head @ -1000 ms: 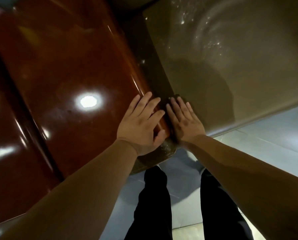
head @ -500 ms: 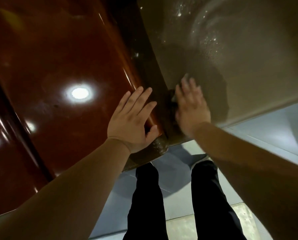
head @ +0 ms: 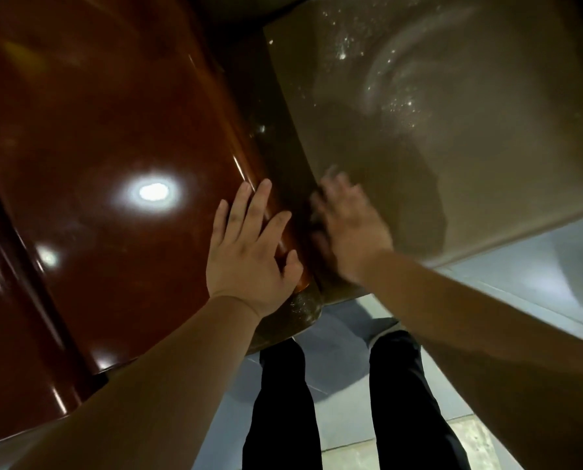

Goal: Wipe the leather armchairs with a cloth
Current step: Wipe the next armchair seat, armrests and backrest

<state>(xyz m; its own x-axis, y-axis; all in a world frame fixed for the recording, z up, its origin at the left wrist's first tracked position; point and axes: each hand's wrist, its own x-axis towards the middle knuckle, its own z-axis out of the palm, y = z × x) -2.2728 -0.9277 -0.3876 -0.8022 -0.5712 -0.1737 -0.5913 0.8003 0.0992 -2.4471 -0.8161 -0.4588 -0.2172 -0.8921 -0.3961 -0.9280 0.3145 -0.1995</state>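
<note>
A glossy red-brown leather armchair surface fills the left, and an olive-brown leather seat with faint wipe streaks fills the right. My left hand lies flat on the red-brown leather beside the dark seam, fingers spread. My right hand is blurred by motion, its fingers stretched out, pressing on the seat's near left edge. Only a dark sliver of what looks like the cloth shows under its fingers; the rest is hidden.
My legs in black trousers stand on a pale grey tiled floor right in front of the chair's edge. Ceiling lights reflect as bright spots on the red-brown leather.
My right hand slid away from me along the seat edge, then back a little towards the seam, and is now blurred. My left hand has stayed flat in the same place.
</note>
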